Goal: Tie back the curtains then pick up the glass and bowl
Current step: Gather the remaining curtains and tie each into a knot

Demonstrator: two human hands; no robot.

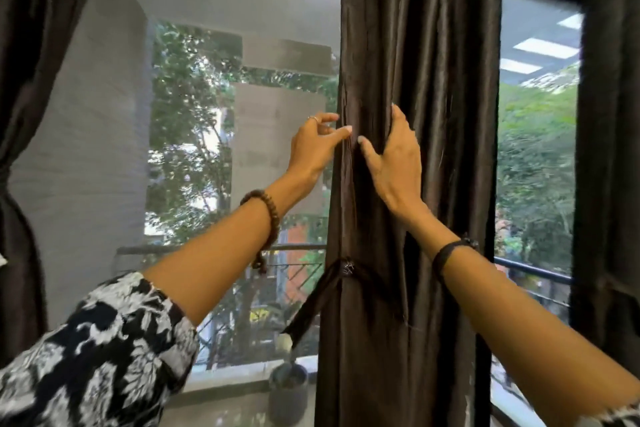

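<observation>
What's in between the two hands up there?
Only a narrow fold at the left edge of the dark curtain. The left hand and right hand sit either side of it. The head view shows this.

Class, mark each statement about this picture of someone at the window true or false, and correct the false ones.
1. Both hands are on the middle curtain. True: the left hand pinches its edge and the right hand grips a fold.
2. The tieback goes round that curtain above the hands. False: it sits below them, near the forearms.
3. The beaded bracelet is on the left wrist. True.
4. The right hand holds a glass. False: it holds only curtain fabric; no glass is in view.
5. The sleeve on the left arm is plain. False: it has a black and white pattern.
</observation>
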